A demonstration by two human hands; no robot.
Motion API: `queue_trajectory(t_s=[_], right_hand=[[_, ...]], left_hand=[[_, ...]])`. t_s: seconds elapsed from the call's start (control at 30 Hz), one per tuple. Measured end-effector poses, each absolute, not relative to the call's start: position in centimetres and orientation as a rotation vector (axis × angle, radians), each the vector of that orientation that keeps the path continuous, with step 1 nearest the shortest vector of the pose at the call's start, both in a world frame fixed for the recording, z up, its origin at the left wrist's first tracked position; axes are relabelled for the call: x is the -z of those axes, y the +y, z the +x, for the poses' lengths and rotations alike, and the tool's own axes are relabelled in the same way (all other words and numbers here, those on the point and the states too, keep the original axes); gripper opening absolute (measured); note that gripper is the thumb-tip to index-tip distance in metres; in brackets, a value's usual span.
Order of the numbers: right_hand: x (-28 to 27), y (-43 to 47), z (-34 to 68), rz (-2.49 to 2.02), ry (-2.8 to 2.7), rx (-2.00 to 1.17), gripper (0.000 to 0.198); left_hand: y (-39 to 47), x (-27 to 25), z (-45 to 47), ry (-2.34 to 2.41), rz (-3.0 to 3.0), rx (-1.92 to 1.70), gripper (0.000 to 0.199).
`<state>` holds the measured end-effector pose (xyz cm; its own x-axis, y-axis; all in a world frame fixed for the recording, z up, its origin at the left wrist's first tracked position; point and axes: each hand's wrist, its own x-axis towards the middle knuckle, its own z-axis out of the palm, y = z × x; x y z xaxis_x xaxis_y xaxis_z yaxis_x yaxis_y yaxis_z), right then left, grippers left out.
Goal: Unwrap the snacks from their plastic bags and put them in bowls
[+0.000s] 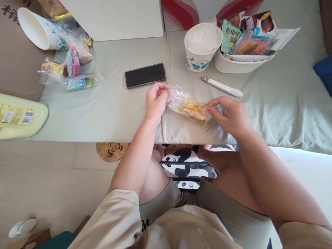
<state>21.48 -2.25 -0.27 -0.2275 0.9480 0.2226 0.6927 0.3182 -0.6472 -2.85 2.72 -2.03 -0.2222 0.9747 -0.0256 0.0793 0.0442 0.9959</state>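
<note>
A clear plastic snack bag (193, 108) with yellow and orange contents lies stretched between my hands, just above the cloth-covered table. My left hand (157, 101) pinches its left end, where the plastic is bunched and pinkish. At the other end, the fingers of my right hand (228, 113) are closed on the bag's right edge. Behind the bag rests a white utility knife (222, 86). A black phone (145, 75) lies face up beyond my left hand.
A paper cup (198, 64) with plastic inside stands beside a white tub (241, 65) of packaged snacks. At left, a tipped paper cup (55, 34) lies near several wrapped snacks (79, 83) and a pale yellow bottle (23, 116). A white box (116, 17) stands at the back.
</note>
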Motion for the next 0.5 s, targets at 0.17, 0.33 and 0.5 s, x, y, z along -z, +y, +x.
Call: queue_trajectory(t_s=[0.17, 0.33, 0.5], right_hand=[[0.2, -1.7, 22.6, -1.563, -1.636, -0.438, 0.008], [-0.1, -1.8, 23.1, -1.547, -1.556, -0.588, 0.027], [-0.9, -2.9, 22.9, -1.528, -2.101, -0.384, 0.026]], left_hand=[[3.3, 1.4, -4.5, 1.545, 0.979, -1.381, 0.021], [2.0, 0.2, -4.2, 1.399, 1.525, -1.084, 0.028], [-0.1, -0.9, -3.7, 1.245, 1.996, -0.638, 0.014]])
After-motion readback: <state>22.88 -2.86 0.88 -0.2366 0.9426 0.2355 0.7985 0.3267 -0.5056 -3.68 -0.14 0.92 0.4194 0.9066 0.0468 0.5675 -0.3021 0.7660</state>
